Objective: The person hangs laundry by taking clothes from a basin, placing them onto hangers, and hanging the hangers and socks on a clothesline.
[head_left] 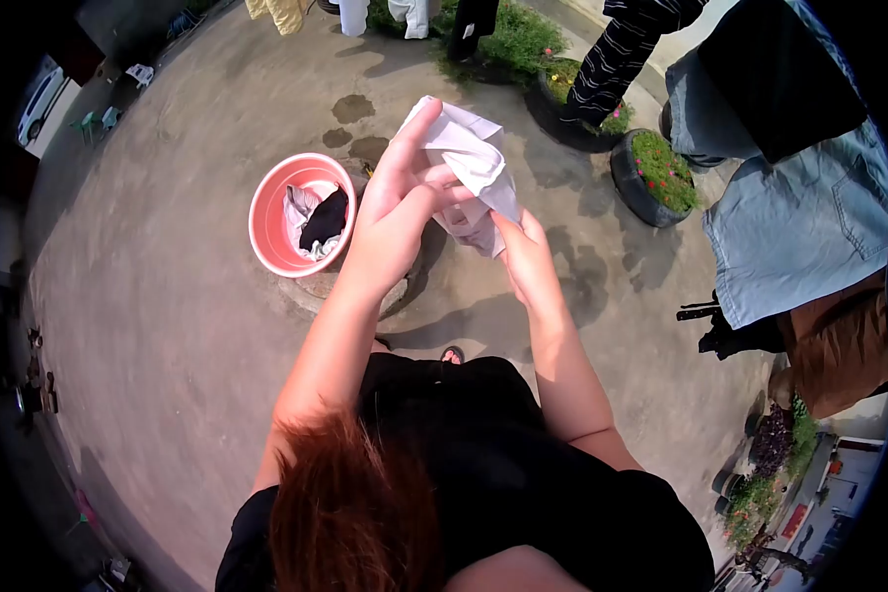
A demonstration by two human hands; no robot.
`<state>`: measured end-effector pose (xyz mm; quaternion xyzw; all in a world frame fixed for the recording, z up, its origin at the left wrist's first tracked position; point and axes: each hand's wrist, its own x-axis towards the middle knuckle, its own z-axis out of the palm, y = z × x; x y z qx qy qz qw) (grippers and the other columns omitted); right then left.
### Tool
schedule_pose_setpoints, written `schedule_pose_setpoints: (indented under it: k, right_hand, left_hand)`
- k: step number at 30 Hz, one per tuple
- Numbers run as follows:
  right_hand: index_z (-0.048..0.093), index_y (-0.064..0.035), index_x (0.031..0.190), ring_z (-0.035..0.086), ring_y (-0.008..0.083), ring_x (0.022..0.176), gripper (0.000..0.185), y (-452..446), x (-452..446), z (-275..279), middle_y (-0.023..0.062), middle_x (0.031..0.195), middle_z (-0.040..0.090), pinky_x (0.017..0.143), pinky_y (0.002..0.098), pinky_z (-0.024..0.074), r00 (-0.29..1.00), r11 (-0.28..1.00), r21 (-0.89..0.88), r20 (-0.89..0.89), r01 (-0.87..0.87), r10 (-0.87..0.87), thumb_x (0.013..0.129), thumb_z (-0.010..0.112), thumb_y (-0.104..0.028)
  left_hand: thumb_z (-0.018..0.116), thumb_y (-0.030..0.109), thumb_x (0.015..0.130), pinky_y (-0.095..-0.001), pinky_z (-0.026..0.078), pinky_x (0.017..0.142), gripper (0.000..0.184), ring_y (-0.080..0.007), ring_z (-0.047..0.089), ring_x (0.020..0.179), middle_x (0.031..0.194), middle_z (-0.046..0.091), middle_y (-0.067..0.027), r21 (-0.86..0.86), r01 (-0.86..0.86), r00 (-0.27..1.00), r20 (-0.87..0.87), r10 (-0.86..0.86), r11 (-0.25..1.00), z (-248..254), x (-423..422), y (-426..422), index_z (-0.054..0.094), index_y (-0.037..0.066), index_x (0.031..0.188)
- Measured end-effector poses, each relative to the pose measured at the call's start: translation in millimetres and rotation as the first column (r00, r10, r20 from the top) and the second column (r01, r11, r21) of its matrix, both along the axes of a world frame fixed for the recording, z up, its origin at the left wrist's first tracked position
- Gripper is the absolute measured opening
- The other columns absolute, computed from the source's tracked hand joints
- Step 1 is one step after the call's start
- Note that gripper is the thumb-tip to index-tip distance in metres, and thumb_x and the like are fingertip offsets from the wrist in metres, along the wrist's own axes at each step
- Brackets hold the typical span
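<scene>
A small white cloth (476,163) hangs between my two hands, bunched and folded. My left hand (405,187) is partly inside or behind its folds, with the thumb raised along the cloth's left edge and some fingers showing through the middle. My right hand (525,255) pinches the cloth's lower right edge between thumb and fingers. Left of my hands, a pink basin (263,237) stands on a round stone-like base (316,292). Black cloth (323,222) and pale, wet-looking pieces (299,204) lie in the basin.
Blue denim (794,222), a brown garment (844,345) and black patterned trousers (617,61) hang at the right. Tyre planters (633,187) with flowers stand near them. More clothes (284,12) hang at the top. Dark wet patches (353,108) mark the concrete ground.
</scene>
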<state>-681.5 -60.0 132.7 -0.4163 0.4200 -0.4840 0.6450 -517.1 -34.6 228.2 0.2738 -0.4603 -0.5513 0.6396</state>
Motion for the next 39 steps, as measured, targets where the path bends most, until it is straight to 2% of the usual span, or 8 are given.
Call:
schedule_pose_setpoints:
  k: [7, 8, 10, 16, 21, 24, 28, 39]
  right_hand:
    - [0.053, 0.0020, 0.123, 0.060, 0.0252, 0.109, 0.037, 23, -74, 30, 0.0136, 0.121, 0.060, 0.096, 0.0382, 0.0459, 0.785, 0.898, 0.246, 0.599, -0.365, 0.155, 0.096, 0.043, -0.021]
    - [0.054, 0.0014, 0.123, 0.060, 0.0255, 0.109, 0.037, 26, -75, 32, 0.0131, 0.121, 0.061, 0.096, 0.0387, 0.0458, 0.748, 0.892, 0.216, 0.639, -0.397, 0.178, 0.096, 0.043, -0.022]
    - [0.055, 0.0001, 0.122, 0.060, 0.0261, 0.109, 0.038, 33, -74, 36, 0.0122, 0.119, 0.062, 0.096, 0.0395, 0.0456, 0.666, 0.880, 0.151, 0.713, -0.450, 0.218, 0.096, 0.044, -0.025]
    - [0.056, -0.0006, 0.119, 0.062, 0.0273, 0.102, 0.045, 61, -37, 46, 0.0136, 0.114, 0.063, 0.094, 0.0412, 0.0479, 0.674, 0.885, 0.229, 0.729, -0.406, 0.121, 0.098, 0.038, -0.037]
    - [0.054, 0.0007, 0.120, 0.063, 0.0257, 0.100, 0.045, 66, -20, 28, 0.0128, 0.111, 0.064, 0.090, 0.0411, 0.0493, 0.950, 0.935, 0.341, 0.312, -0.095, -0.017, 0.097, 0.043, -0.035]
    - [0.056, 0.0003, 0.115, 0.064, 0.0170, 0.086, 0.038, 70, -23, 12, 0.0115, 0.101, 0.065, 0.072, 0.0319, 0.0528, 0.992, 0.933, 0.340, 0.087, -0.116, 0.091, 0.093, 0.052, -0.030]
    - [0.056, 0.0023, 0.112, 0.053, 0.0085, 0.065, 0.035, 84, -30, -7, 0.0062, 0.086, 0.061, 0.048, 0.0200, 0.0347, 0.934, 0.901, 0.308, 0.283, -0.304, 0.218, 0.092, 0.054, -0.026]
    - [0.058, 0.0023, 0.110, 0.060, 0.0126, 0.076, 0.029, 151, 55, -17, 0.0063, 0.090, 0.064, 0.066, 0.0260, 0.0487, 0.911, 0.914, 0.243, -0.181, -0.325, 0.372, 0.093, 0.056, -0.022]
  left_hand:
    - [0.040, 0.002, 0.087, -0.0302, 0.046, 0.089, 0.058, -0.0188, 0.060, 0.104, 0.111, 0.061, -0.0148, 0.033, -0.295, 0.648, 0.742, 0.174, 0.955, -45, -2, 23, 0.028, 0.002, 0.144]
    - [0.048, 0.019, 0.092, -0.0298, 0.045, 0.087, 0.058, -0.0188, 0.061, 0.095, 0.107, 0.062, -0.0184, 0.048, -0.287, 0.621, 0.769, 0.148, 0.957, -63, -2, 26, 0.028, 0.001, 0.143]
    - [0.049, 0.029, 0.095, -0.0298, 0.044, 0.089, 0.060, -0.0181, 0.060, 0.094, 0.103, 0.064, -0.0169, 0.329, -0.158, 0.760, 0.643, -0.098, 0.931, -57, -9, 45, 0.028, 0.002, 0.144]
    - [0.061, 0.022, 0.091, -0.0272, 0.044, 0.089, 0.053, -0.0084, 0.056, 0.096, 0.109, 0.062, -0.0034, 0.210, 0.336, 0.918, 0.145, -0.369, 0.918, -75, -18, 92, 0.042, -0.003, 0.133]
    - [0.064, 0.018, 0.089, -0.0208, 0.043, 0.059, 0.020, -0.0034, 0.054, 0.068, 0.073, 0.063, 0.0023, 0.274, 0.120, 0.930, 0.306, -0.205, 0.954, -73, 27, 107, 0.067, -0.001, 0.086]
    - [0.057, 0.025, 0.093, -0.0209, 0.043, 0.057, 0.027, -0.0042, 0.054, 0.065, 0.074, 0.061, 0.0029, 0.398, 0.136, 0.981, 0.072, -0.178, 0.907, -65, 46, 111, 0.065, -0.001, 0.094]
    - [0.053, 0.024, 0.093, -0.0259, 0.047, 0.079, 0.029, -0.0096, 0.058, 0.088, 0.099, 0.061, -0.0033, 0.371, 0.202, 0.969, -0.211, -0.130, 0.906, -55, 55, 112, 0.055, 0.004, 0.114]
    - [0.049, 0.016, 0.090, -0.0364, 0.042, 0.096, 0.044, -0.0212, 0.052, 0.114, 0.125, 0.049, -0.0120, 0.222, 0.358, 0.905, -0.323, -0.278, 0.907, -28, 54, 114, 0.036, 0.003, 0.130]
